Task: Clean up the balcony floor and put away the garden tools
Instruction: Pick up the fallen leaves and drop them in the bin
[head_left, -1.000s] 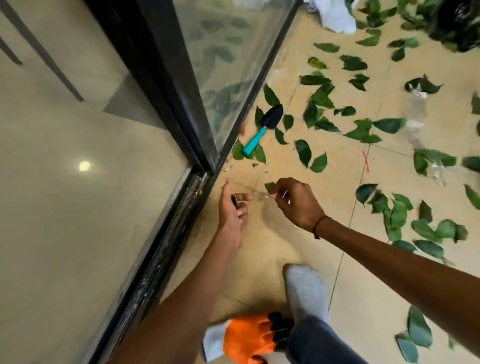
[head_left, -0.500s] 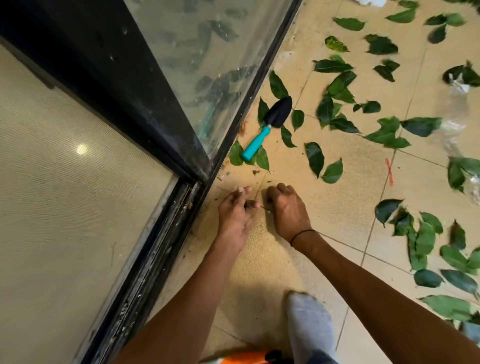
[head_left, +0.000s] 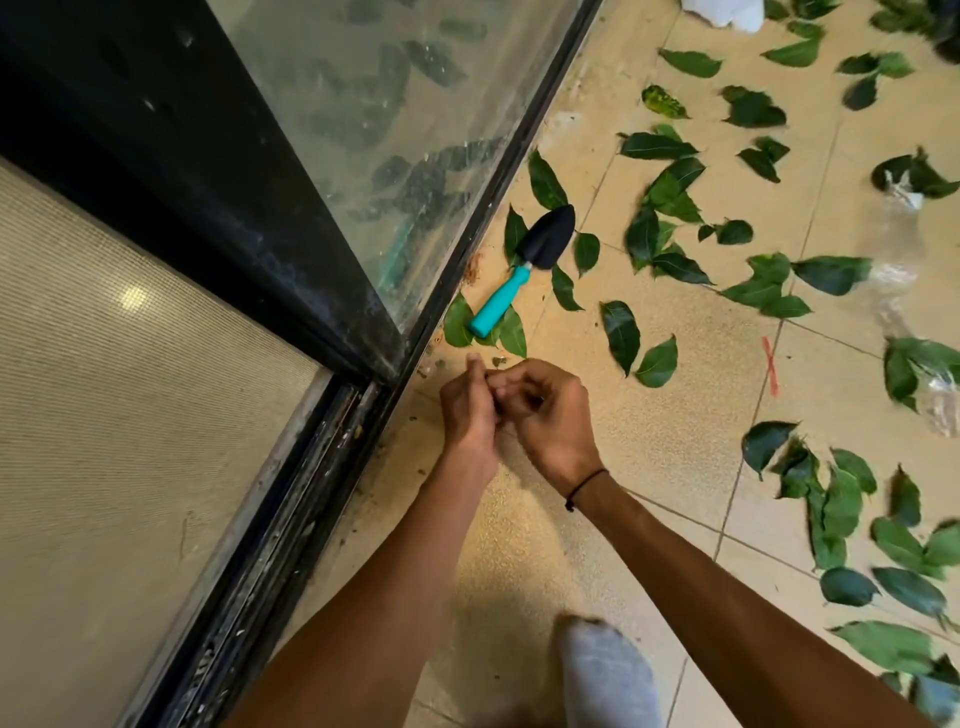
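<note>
Hands meet at the centre of the frame, just above the tan tile floor (head_left: 675, 431) and beside the black door track (head_left: 291, 530). The left hand (head_left: 467, 410) and right hand (head_left: 550, 415) press together with fingers curled inward, seemingly working some small thing between them; what it is, and which hand has it, cannot be told, since the fingers hide it.

The trowel (head_left: 524, 265) lies just above the hands, at the foot of the glass door (head_left: 395, 130), its handle end resting on leaves (head_left: 621, 332). Many more leaves are scattered over the right half of the frame, so I judge the cleanup barely begun.

To do this step well, finish with whatever is between the fingers without dropping it, then reach up for the trowel by its handle, lifting it clear so the leaves under it stay put for gathering. Leaves are best swept into a heap with flat palms, not picked singly.

The trowel has a matt black pointed blade and a smooth teal handle, likely easy to grasp. Leaves are glossy, dark green, oval with pointed tips, thin and light. The tile is speckled and slightly grainy; the glass is dusty and reflects leaves. Crumpled clear plastic (head_left: 893, 280) lies at right. A grey sock (head_left: 608, 670) shows at the bottom.
</note>
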